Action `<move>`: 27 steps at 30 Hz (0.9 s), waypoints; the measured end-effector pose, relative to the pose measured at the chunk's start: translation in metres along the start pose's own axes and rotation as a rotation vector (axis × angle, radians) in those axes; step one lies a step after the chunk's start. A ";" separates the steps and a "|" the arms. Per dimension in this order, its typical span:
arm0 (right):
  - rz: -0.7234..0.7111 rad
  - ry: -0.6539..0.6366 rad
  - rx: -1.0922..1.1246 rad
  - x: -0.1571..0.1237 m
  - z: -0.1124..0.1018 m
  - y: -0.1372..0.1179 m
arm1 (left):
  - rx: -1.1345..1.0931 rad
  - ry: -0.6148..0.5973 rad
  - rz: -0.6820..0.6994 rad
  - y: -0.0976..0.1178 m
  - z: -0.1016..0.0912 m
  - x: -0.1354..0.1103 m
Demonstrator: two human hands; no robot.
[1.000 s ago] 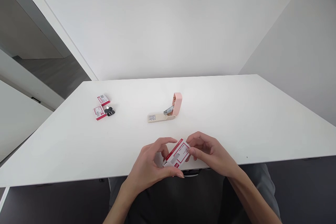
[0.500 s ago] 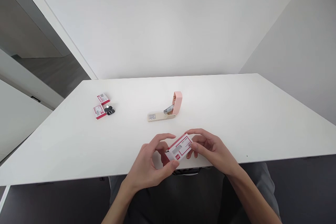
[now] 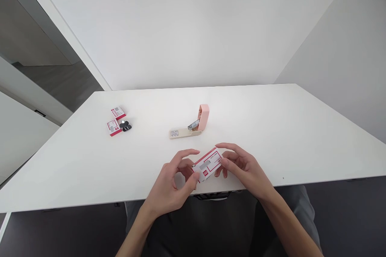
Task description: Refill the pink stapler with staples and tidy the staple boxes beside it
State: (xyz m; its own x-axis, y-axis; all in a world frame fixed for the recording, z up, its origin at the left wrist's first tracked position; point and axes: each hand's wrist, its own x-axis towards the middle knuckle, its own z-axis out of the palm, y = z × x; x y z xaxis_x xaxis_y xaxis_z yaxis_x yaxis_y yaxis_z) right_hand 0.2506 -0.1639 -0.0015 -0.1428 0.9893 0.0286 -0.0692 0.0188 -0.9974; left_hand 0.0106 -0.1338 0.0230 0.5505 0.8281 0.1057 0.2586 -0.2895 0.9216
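Note:
A small white and red staple box (image 3: 208, 164) is held between both my hands just above the near edge of the white table (image 3: 271, 128). My left hand (image 3: 175, 182) pinches its left end with thumb and fingers. My right hand (image 3: 241, 166) grips its right end, fingers curled around it. Beyond the box, a pink stapler (image 3: 193, 124) lies flipped open, its pink top standing upright over the cream base.
At the far left of the table lie two more red and white staple boxes (image 3: 115, 121) with a small black object (image 3: 126, 127) beside them. White walls stand behind and to the right of the table.
Both hands have carried the box a little forward over the table and turned it, so its printed face is flatter and more level.

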 end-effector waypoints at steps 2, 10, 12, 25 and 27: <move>-0.003 0.014 -0.013 0.000 0.000 0.000 | 0.015 0.015 0.002 -0.001 0.000 0.000; -0.004 0.057 -0.022 -0.001 0.000 0.001 | 0.046 0.076 0.057 -0.005 0.001 0.000; 0.002 0.078 -0.015 0.000 0.000 0.001 | 0.079 0.110 0.090 -0.006 0.002 0.001; 0.017 -0.027 -0.026 -0.001 -0.002 0.004 | 0.167 0.235 0.116 -0.009 0.006 0.002; 0.023 -0.017 -0.027 -0.002 -0.002 0.004 | 0.164 0.231 0.084 -0.008 0.005 0.002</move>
State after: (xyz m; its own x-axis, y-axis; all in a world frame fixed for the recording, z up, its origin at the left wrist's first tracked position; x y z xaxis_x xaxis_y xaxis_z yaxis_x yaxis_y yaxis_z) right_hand 0.2521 -0.1652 -0.0057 -0.1608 0.9870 0.0063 -0.0391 0.0000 -0.9992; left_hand 0.0140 -0.1323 0.0137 0.3848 0.8799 0.2789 0.3549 -0.4199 0.8353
